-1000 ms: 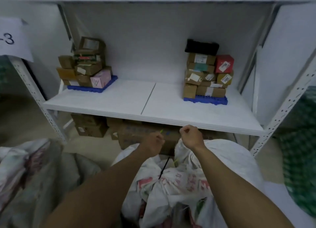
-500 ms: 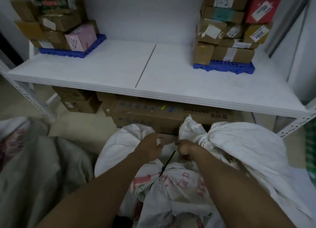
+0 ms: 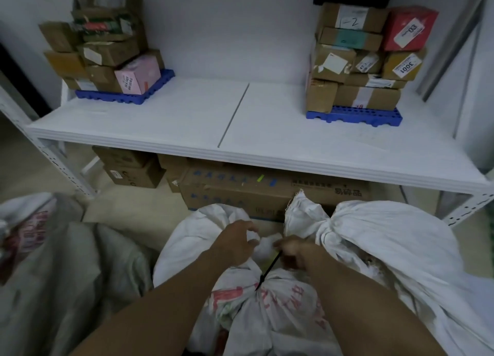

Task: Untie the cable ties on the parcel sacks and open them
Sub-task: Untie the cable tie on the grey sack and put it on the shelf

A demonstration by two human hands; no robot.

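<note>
The left hand (image 3: 235, 242) curls its fingers (image 3: 252, 234) round the bunched white neck of the printed parcel sack (image 3: 278, 310). Just beside it, the right hand (image 3: 295, 251) pinches the black cable tie (image 3: 268, 271), which runs from those fingers down to the cinched neck below them. A second tied sack (image 3: 379, 238) lies touching the right hand's far side. Beyond both hands stands a white shelf (image 3: 187, 126).
</note>
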